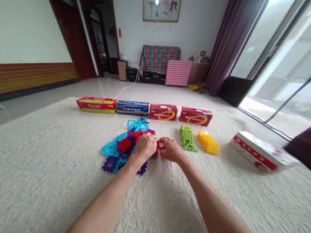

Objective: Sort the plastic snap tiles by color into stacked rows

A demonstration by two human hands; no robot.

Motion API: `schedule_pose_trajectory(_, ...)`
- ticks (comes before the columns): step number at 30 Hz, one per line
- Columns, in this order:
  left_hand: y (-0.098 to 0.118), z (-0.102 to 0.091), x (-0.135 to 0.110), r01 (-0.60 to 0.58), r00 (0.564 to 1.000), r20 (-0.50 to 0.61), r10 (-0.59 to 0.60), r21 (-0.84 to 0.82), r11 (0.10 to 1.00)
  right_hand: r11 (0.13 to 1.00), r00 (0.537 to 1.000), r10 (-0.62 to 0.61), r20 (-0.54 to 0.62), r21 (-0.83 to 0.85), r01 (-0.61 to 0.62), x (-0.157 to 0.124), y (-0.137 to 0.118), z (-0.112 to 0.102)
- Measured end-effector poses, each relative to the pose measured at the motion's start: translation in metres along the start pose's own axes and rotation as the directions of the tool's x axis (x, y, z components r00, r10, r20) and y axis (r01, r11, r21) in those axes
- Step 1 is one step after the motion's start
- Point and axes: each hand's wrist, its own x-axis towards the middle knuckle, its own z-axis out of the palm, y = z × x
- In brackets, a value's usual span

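Right hand (171,149) is pinching a red piece (161,144) beside the pile (124,146); left hand (146,146) is curling over it, its grasp I cannot tell. Light edge-gripping should be keeping the pile steady.

You've 5 cardboard boxes on the cream quilted cover (47,173): 4 nr its far edge, i.e. 1 red-and-lime oblong box (96,105), 1 blue oblong box (133,108), 2 red oblong boxes (163,112) (196,116); 1 white-and-red box (262,152) toward the right edge. You've 2 single-colour plastic stacks, 1 lime-green toothed stack (187,137), 1 yellow toothed stack (208,142), + 1 mixed cyan, purple and red plastic heap (125,145); its pcs overlap, can't count.
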Motion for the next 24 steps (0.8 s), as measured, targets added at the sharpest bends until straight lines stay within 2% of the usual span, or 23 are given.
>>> schedule_pose_trajectory(4,0.007,0.0,-0.002,0.003,0.999,0.054,-0.004,0.005,1.0,0.993,0.991,-0.09,0.103,-0.062,0.097,0.012,0.006,-0.013)
schedule_pose_trajectory(8,0.015,-0.002,-0.005,-0.019,0.997,0.072,0.019,-0.004,1.0,0.984,0.979,-0.144,0.148,-0.082,0.157,0.019,0.008,-0.023)
schedule_pose_trajectory(11,0.019,-0.002,-0.007,-0.053,0.995,0.08,0.053,-0.003,0.999,0.984,0.988,-0.092,0.127,-0.142,0.11,0.027,0.015,-0.033)
schedule_pose_trajectory(17,0.02,0.007,-0.01,-0.07,0.99,0.127,0.066,0.031,0.997,0.956,0.999,0.026,-0.036,-0.29,-0.035,0.062,0.049,-0.053)
schedule_pose_trajectory(24,0.021,0.013,-0.011,-0.083,0.986,0.15,0.08,0.02,0.996,0.952,0.999,0.05,-0.011,-0.302,-0.051,0.092,0.068,-0.04)
